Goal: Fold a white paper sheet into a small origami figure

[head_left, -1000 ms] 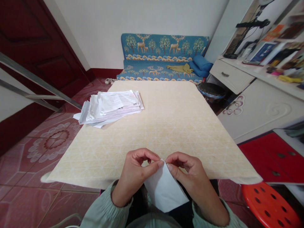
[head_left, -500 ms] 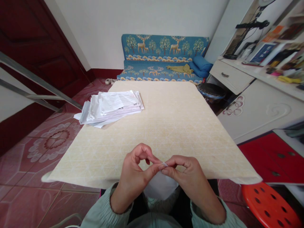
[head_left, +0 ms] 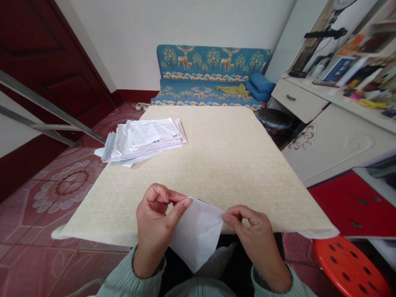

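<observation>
At the near edge of the table [head_left: 222, 156], just above the person's lap, a white paper [head_left: 196, 235] hung between the two hands. The left hand [head_left: 154, 225] had its grip closed on the paper's upper left corner, thumb and forefinger pinched together on it, with the other fingers curled in behind. The right hand [head_left: 252, 231] held the upper right corner in the same closed grip, pinched between thumb and fingertips. The hands were apart, and the top edge of the paper ran between them. From there the paper narrowed downward to a point near the pale green sleeves. Its upper part overlapped the table's front edge in the view; whether it touched the table could not be told.

The table wore a cream cover with a faint pattern of white lines. On its far left part lay a stack of papers [head_left: 144, 138], loosely fanned, its left edge hanging past the table's side, well apart from the hands.

Beyond the table stood a blue sofa [head_left: 213, 74] printed with deer and trees, carrying a blue cushion [head_left: 262, 82] and a yellow-green cloth [head_left: 236, 88]. A dark red door [head_left: 46, 62] stood to the left above the patterned red floor [head_left: 71, 181]. To the right were white drawers [head_left: 297, 99] and, close by the person, a red stool [head_left: 349, 268].
</observation>
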A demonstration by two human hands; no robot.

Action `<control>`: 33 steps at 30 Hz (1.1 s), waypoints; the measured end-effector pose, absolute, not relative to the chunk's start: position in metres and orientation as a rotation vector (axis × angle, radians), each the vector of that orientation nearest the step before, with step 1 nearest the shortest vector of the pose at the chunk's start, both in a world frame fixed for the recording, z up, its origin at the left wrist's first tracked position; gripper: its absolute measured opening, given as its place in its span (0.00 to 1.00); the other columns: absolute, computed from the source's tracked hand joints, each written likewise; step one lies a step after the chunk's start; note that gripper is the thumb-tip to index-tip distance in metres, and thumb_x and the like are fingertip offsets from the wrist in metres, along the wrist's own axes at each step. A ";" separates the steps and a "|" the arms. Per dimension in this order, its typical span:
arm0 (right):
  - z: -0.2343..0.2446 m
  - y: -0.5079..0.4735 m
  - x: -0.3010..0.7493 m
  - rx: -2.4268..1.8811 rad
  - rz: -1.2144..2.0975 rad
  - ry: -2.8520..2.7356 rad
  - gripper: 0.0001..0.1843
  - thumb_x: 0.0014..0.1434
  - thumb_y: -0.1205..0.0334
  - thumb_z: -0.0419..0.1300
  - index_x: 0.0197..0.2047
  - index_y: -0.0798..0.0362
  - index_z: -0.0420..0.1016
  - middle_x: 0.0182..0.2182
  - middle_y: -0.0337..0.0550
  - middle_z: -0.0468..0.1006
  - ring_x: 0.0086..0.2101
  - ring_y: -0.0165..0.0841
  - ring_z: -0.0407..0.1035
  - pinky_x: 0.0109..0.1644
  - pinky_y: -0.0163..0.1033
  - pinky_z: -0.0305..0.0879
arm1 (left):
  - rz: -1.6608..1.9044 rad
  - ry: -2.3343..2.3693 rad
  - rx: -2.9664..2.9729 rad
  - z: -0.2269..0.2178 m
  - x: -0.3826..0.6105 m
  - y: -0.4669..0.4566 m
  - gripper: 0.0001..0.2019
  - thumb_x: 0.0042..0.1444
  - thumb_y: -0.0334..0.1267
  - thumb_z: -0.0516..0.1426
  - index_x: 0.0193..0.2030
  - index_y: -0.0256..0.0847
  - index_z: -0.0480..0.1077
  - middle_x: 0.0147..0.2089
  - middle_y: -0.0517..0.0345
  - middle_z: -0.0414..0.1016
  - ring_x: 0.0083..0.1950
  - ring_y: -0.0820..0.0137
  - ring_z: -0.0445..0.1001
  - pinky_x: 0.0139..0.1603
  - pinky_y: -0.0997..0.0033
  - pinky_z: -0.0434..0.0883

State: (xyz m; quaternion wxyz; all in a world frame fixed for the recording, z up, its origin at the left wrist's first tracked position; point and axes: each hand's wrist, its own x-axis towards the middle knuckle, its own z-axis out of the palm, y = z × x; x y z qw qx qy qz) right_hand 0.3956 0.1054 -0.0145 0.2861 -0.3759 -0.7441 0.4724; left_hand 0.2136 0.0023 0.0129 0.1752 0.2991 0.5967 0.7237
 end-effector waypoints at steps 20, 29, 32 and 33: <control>-0.015 0.108 0.388 -0.982 1.366 -1.656 0.11 0.58 0.55 0.59 0.29 0.53 0.73 0.26 0.38 0.73 0.30 0.31 0.67 0.34 0.35 0.62 | 1.927 1.415 0.662 0.005 0.230 0.004 0.17 0.48 0.31 0.65 0.31 0.41 0.56 0.27 0.66 0.70 0.29 0.78 0.67 0.30 0.81 0.65; 0.019 0.114 0.375 -0.581 0.816 -2.344 0.10 0.53 0.56 0.66 0.40 0.47 0.77 0.34 0.40 0.80 0.36 0.35 0.72 0.52 0.46 0.60 | 1.695 1.587 0.861 0.001 0.236 0.005 0.14 0.48 0.35 0.65 0.33 0.40 0.61 0.27 0.61 0.72 0.30 0.74 0.69 0.34 0.75 0.67; 0.016 0.105 0.368 -0.541 0.819 -2.360 0.08 0.58 0.62 0.61 0.28 0.50 0.77 0.22 0.37 0.76 0.26 0.30 0.69 0.40 0.40 0.63 | 1.678 1.591 0.885 0.004 0.236 0.006 0.14 0.48 0.36 0.65 0.33 0.40 0.61 0.26 0.60 0.74 0.29 0.72 0.71 0.34 0.73 0.68; 0.014 0.103 0.368 -0.550 0.841 -2.322 0.09 0.59 0.63 0.60 0.27 0.50 0.77 0.20 0.37 0.74 0.25 0.30 0.68 0.36 0.38 0.62 | 1.664 1.589 0.910 0.006 0.235 0.006 0.14 0.49 0.36 0.64 0.34 0.41 0.61 0.26 0.60 0.75 0.29 0.72 0.72 0.34 0.73 0.68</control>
